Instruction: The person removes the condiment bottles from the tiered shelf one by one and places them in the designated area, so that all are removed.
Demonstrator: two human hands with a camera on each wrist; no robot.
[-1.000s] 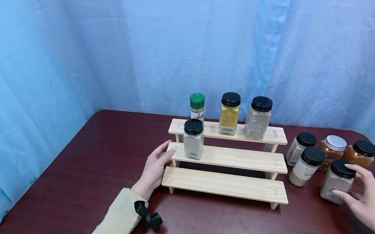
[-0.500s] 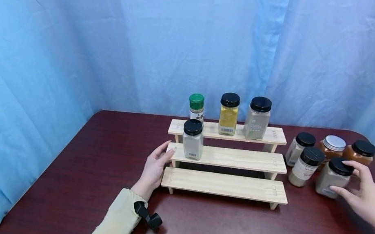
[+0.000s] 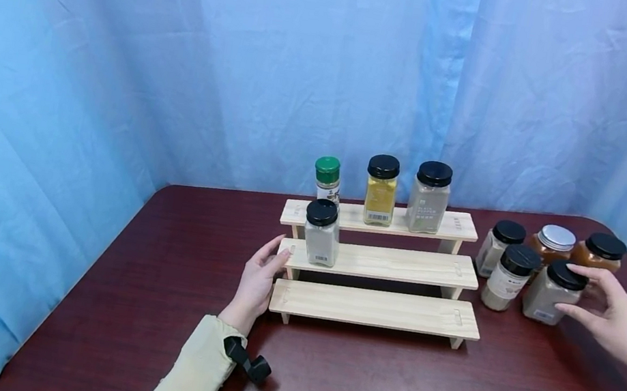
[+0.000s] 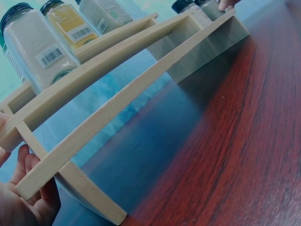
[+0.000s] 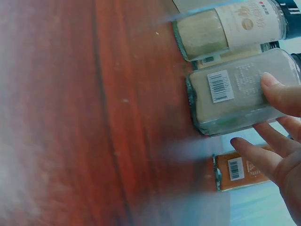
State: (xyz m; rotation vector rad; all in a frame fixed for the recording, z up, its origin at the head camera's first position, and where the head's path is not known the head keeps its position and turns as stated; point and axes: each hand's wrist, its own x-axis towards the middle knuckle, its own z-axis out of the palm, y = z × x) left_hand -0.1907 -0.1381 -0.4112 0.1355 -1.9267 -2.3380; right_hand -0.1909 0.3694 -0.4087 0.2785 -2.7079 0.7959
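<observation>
My left hand grips the left end of a three-tier wooden spice rack, thumb at the middle shelf's end and fingers curled beneath. At the right, my right hand holds a square, black-lidded spice jar of grey-beige powder, upright on the table. In the right wrist view the thumb lies on its front, with other fingers along its side. A round spice jar with a white label stands just left of it. On the middle shelf stands a pale powder jar.
The top shelf carries a green-capped shaker, a yellow powder jar and a grey jar. Behind the held jar stand a silver-lidded jar, a black-lidded orange-brown jar and a small pale jar. Blue curtains hang behind the table.
My right hand has moved the jar leftward and slightly back, closer to the round jar. My left hand stays on the rack.
</observation>
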